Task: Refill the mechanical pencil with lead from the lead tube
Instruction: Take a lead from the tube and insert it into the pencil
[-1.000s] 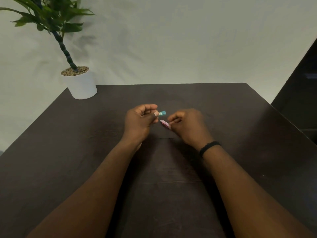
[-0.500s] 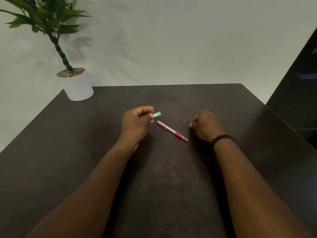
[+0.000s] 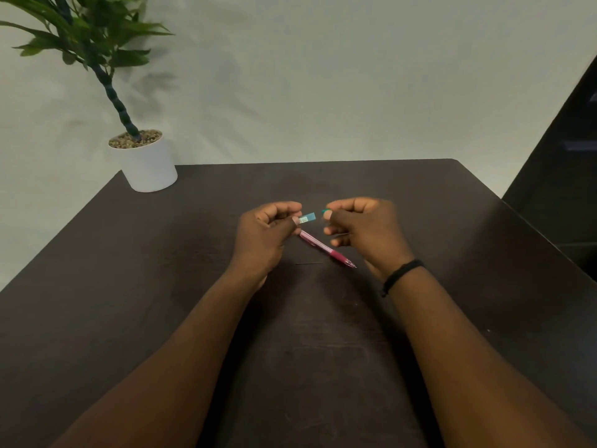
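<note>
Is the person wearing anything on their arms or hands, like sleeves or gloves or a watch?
No gloves and no sleeves: both forearms are bare right down to the bottom of the picture. The only thing worn is a thin black band, like a cord bracelet, around the wrist of the right hand. The left hand and its wrist have nothing on them. No rings show.

A plain desk corner, likely in an office or study room

A dark wood-grain table (image 3: 452, 221) is set against a bare, pale wall (image 3: 323, 76). A leafy plant (image 3: 90, 43) in a white pot (image 3: 148, 166) filled with pebbles is placed at the far left corner, and dark furniture (image 3: 568, 163) is seen at the right edge. No kitchen or workshop fittings are shown.
</note>
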